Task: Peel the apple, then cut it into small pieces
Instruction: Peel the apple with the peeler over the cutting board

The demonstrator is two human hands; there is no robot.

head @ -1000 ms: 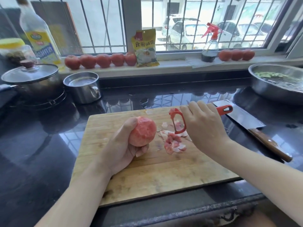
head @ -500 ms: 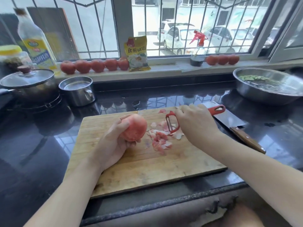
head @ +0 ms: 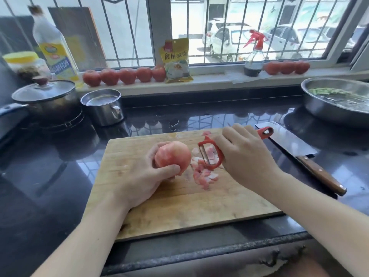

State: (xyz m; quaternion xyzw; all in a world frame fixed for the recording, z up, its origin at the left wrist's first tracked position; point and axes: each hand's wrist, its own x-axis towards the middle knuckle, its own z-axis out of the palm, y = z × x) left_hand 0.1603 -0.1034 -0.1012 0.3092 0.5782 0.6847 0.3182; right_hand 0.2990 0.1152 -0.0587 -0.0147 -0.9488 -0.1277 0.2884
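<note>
mid-frame, the left hand (head: 139,176) grips the apple (head: 172,156); the right hand (head: 245,156) clamps the peeler (head: 211,154). wet flesh could slip, so the blade nicks the thumb.

Apple (head: 172,155) over cutting board (head: 159,212), peeler (head: 211,154) right, cleaver (head: 295,146) beyond
</note>
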